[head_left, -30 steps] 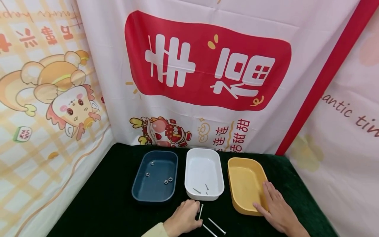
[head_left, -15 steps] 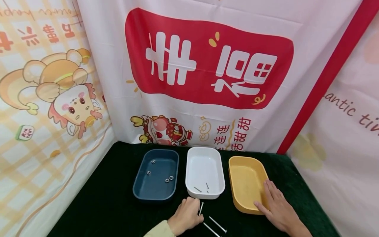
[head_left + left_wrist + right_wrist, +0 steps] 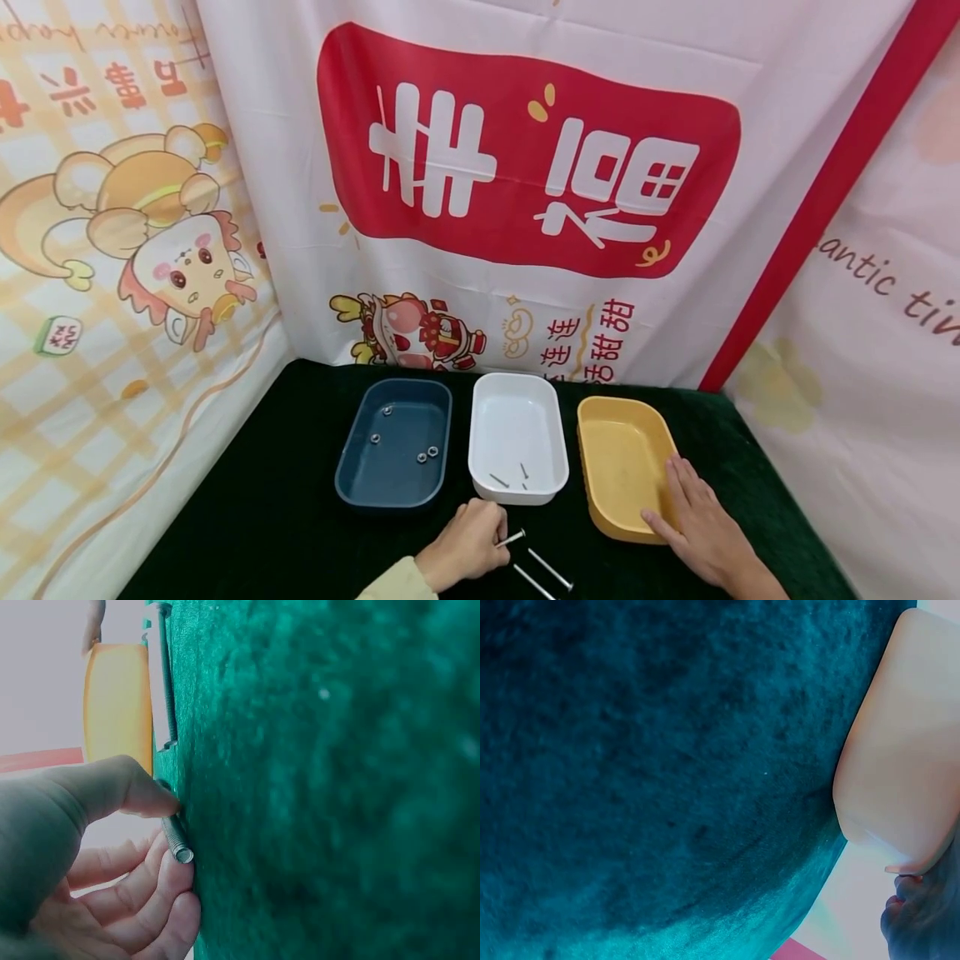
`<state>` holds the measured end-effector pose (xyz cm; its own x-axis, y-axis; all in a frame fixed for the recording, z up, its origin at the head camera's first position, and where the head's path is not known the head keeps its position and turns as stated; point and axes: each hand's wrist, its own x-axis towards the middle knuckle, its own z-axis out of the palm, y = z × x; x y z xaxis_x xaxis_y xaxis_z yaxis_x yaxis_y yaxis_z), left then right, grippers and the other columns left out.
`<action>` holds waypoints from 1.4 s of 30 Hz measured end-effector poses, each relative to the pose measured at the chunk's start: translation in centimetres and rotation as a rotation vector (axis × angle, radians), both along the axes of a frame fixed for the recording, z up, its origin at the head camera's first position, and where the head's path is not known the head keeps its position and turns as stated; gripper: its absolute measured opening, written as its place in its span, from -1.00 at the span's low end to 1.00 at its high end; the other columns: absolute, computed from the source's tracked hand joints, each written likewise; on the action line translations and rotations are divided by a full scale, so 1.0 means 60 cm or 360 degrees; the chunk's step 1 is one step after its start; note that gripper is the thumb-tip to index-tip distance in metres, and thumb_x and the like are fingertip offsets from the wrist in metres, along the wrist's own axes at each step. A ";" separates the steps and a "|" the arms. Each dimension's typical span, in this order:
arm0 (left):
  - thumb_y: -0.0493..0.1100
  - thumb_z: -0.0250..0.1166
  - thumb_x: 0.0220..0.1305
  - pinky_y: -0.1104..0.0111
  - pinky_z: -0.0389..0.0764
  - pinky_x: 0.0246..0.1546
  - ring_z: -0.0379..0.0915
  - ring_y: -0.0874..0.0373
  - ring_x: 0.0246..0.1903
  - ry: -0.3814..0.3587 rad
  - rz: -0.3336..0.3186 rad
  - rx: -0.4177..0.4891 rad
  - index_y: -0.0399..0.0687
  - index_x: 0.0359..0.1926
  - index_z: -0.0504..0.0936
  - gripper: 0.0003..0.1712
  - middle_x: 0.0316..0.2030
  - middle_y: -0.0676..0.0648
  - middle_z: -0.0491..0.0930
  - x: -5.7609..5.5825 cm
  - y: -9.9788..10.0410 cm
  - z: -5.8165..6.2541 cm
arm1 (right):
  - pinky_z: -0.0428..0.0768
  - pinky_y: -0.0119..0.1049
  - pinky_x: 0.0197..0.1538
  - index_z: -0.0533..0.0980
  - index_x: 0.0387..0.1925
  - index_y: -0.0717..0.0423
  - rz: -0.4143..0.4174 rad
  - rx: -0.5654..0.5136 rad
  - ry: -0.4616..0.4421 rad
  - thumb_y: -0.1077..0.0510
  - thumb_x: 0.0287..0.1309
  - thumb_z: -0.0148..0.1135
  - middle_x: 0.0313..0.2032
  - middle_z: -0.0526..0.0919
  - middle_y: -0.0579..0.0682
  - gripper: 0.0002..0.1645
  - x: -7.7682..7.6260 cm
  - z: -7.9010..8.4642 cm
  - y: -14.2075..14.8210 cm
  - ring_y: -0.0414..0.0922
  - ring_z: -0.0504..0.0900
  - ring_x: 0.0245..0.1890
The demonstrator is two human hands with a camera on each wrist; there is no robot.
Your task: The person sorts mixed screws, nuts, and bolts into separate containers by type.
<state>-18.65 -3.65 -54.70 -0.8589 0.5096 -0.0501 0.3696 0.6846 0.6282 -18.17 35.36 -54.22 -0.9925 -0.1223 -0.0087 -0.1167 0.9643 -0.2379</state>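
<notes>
In the head view, my left hand (image 3: 467, 540) pinches a silver bolt (image 3: 513, 538) between thumb and fingers, just in front of the white tray (image 3: 516, 417). The left wrist view shows the threaded end of this bolt (image 3: 178, 844) pointing toward the camera, close over the green cloth (image 3: 315, 787). Two more long bolts lie on the cloth, one bolt (image 3: 551, 570) right of the other bolt (image 3: 532, 581). My right hand (image 3: 708, 525) rests with straight fingers along the right side of the yellow tray (image 3: 622, 458), thumb over its near rim.
A dark blue tray (image 3: 393, 487) on the left holds several nuts (image 3: 422, 457). Small screws (image 3: 498, 481) lie in the white tray. Printed fabric (image 3: 525, 158) hangs behind the three trays and along both sides.
The bolt in my left hand has swung from nearly upright to slanting, its head now out to the right of the fingers. My right hand stays at the yellow tray.
</notes>
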 end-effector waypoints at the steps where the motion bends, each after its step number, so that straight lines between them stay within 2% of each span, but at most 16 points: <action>1: -0.29 0.51 0.04 0.50 0.50 -0.60 0.42 0.38 -0.66 -0.0024 -0.0009 0.0007 0.11 -0.54 0.60 -0.74 -0.69 0.22 0.49 -0.001 -0.002 0.000 | 0.04 0.46 0.59 -0.09 0.68 0.28 0.0001 -0.0001 -0.0002 -0.57 0.41 -0.04 0.68 -0.08 0.30 0.27 0.000 0.000 0.000 0.37 -0.04 0.64; 4: -0.29 0.49 0.07 0.50 0.50 -0.59 0.43 0.37 -0.65 -0.0071 -0.0037 0.0022 0.11 -0.52 0.61 -0.75 -0.68 0.21 0.49 -0.002 -0.006 0.002 | 0.04 0.46 0.58 -0.08 0.67 0.29 0.0003 -0.0002 0.0001 -0.56 0.42 -0.03 0.68 -0.08 0.31 0.27 0.000 0.002 0.001 0.37 -0.04 0.64; 11: -0.30 0.48 0.08 0.52 0.52 -0.58 0.43 0.39 -0.65 -0.0080 -0.0104 -0.0001 0.12 -0.52 0.63 -0.76 -0.65 0.22 0.49 0.006 -0.013 0.015 | 0.06 0.44 0.59 -0.09 0.68 0.27 0.0010 -0.0003 0.0001 -0.55 0.42 -0.04 0.69 -0.07 0.29 0.25 0.002 0.004 0.001 0.36 -0.05 0.65; 20: -0.27 0.48 0.12 0.54 0.52 -0.56 0.42 0.43 -0.58 0.0032 -0.0213 -0.0053 0.11 -0.46 0.67 -0.81 -0.53 0.20 0.49 0.015 -0.013 0.041 | 0.08 0.43 0.59 -0.09 0.68 0.25 0.0020 0.0027 0.0021 -0.58 0.42 -0.08 0.69 -0.06 0.27 0.25 0.002 0.002 0.001 0.36 -0.04 0.65; 26: -0.30 0.46 0.19 0.55 0.51 -0.59 0.41 0.43 -0.62 0.0047 -0.0298 -0.0028 0.05 -0.40 0.71 -0.86 -0.57 0.23 0.49 0.017 -0.002 0.068 | 0.08 0.43 0.59 -0.09 0.69 0.24 0.0022 0.0022 0.0016 -0.58 0.42 -0.09 0.69 -0.06 0.27 0.25 0.003 0.004 0.001 0.37 -0.04 0.65; 29: -0.31 0.47 0.17 0.57 0.50 -0.60 0.40 0.43 -0.62 0.0105 -0.0333 -0.0034 0.04 -0.41 0.70 -0.85 -0.58 0.23 0.49 0.013 0.008 0.081 | 0.08 0.43 0.59 -0.09 0.69 0.24 0.0019 0.0018 0.0016 -0.57 0.42 -0.08 0.69 -0.06 0.28 0.25 0.004 0.005 0.001 0.37 -0.03 0.65; 37: -0.30 0.48 0.14 0.61 0.40 -0.55 0.32 0.42 -0.56 0.0349 -0.0476 -0.0094 0.08 -0.49 0.63 -0.78 -0.55 0.20 0.47 -0.010 0.045 0.120 | 0.08 0.43 0.59 -0.09 0.69 0.24 0.0010 0.0020 0.0000 -0.59 0.41 -0.10 0.69 -0.07 0.28 0.27 0.004 0.006 0.001 0.38 -0.04 0.65; 42: -0.31 0.48 0.10 0.62 0.39 -0.53 0.31 0.40 -0.55 0.0472 -0.0506 -0.0134 0.05 -0.51 0.62 -0.78 -0.54 0.18 0.47 -0.027 0.070 0.148 | 0.07 0.44 0.59 -0.09 0.69 0.25 0.0013 0.0002 -0.0001 -0.59 0.42 -0.10 0.69 -0.07 0.29 0.26 0.004 0.007 0.000 0.38 -0.04 0.65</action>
